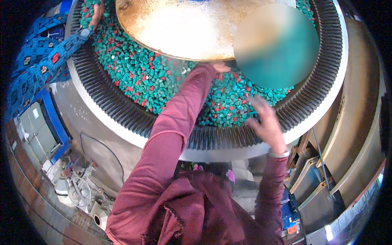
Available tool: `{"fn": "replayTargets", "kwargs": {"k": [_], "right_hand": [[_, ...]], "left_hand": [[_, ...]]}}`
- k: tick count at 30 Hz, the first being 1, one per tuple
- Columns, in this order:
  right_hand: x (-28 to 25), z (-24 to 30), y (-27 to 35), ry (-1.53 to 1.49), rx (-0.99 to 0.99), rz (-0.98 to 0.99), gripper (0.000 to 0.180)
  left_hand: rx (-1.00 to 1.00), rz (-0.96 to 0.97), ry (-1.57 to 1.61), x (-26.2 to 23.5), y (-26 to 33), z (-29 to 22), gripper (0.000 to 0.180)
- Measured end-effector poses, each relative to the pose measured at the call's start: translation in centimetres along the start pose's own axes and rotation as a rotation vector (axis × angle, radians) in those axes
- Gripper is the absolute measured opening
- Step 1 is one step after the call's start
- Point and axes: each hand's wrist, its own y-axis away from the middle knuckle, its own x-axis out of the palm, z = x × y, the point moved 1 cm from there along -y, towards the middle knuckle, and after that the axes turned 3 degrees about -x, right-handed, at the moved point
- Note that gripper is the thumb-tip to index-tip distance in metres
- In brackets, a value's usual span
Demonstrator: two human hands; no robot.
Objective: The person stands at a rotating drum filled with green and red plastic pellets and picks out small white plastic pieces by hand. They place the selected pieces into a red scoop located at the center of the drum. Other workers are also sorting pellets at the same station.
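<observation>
Small green and red cone-shaped pieces (pixel 139 77) fill a big round tub with a ribbed black lining (pixel 228 136). My left arm, in a maroon sleeve, reaches across the rim to the middle of the tub. My left hand (pixel 221 67) lies on the pieces just below the edge of a large worn metal disc (pixel 179 30); its fingers are mostly hidden. Over the near right part of the pieces, my right hand (pixel 266 123) hovers by the lining, slightly blurred, its fingers spread and holding nothing visible. A bracelet (pixel 279 154) circles that wrist.
Another person's blue patterned sleeve (pixel 45 61) comes in from the left, and that person's hand (pixel 97 15) is at the tub's far left. The tub has a white rim (pixel 196 154). Below left are a machine with a wheel (pixel 79 192) and a cable. Boards (pixel 310 179) lean at right.
</observation>
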Motion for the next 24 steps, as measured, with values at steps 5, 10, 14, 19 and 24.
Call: {"fn": "replayTargets", "kwargs": {"k": [5,10,14,19,24], "right_hand": [[-5.7,-4.2,-3.3,0.264,0.065,-0.122,0.043],[-3.3,-6.2,-9.3,0.205,0.010,-0.166,0.036],[2.4,-9.4,-14.2,0.113,-0.063,-0.149,0.025],[6.6,-7.0,-15.7,0.489,0.062,0.107,0.051],[9.8,-10.4,-18.8,0.417,0.294,0.578,0.082]], "left_hand": [[0.082,0.413,0.117,1.9,0.7,-0.1,0.059],[0.210,0.570,-0.151,4.4,7.8,-6.6,0.061],[0.187,0.519,-0.497,4.5,14.8,-10.9,0.058],[0.184,0.479,-0.559,2.7,19.8,-7.3,0.053],[0.152,0.276,-0.462,-2.9,25.5,-5.3,0.045]]}}
